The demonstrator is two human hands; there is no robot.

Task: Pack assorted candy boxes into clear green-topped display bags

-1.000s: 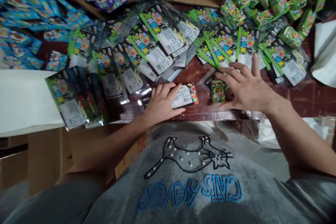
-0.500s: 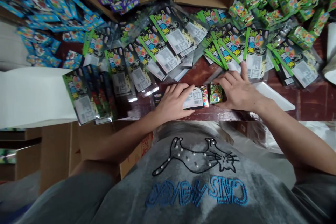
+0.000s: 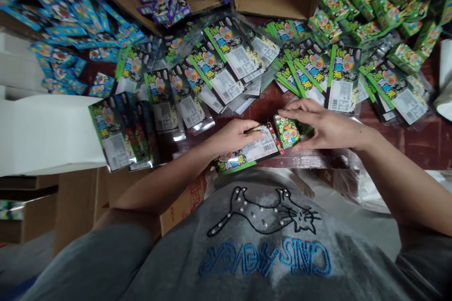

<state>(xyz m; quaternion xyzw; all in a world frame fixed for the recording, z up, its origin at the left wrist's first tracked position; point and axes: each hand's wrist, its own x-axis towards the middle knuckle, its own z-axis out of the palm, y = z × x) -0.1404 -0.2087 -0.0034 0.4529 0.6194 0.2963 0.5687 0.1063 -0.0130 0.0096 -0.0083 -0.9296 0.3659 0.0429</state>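
Head view: our left hand [image 3: 233, 135] clamps the printed packet [image 3: 245, 154], newly angled at the edge of the table [image 3: 406, 146]. Our right hand [image 3: 319, 123] grips the green box [image 3: 287, 130] just beside it, so we hold both.

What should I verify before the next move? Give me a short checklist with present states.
1. Packet gripped: ok, the left hand holds it, thumb on its upper face.
2. Green box gripped: ok, held in the right hand.
3. Hands apart: ok, they do not touch.
4. Red box at the packet's right-hand end: ok, its edge shows there.
5. Packet parallel to the table edge: not ok, it slants.
6. Green box touching the packet's end: cannot tell, they are too close together to judge.
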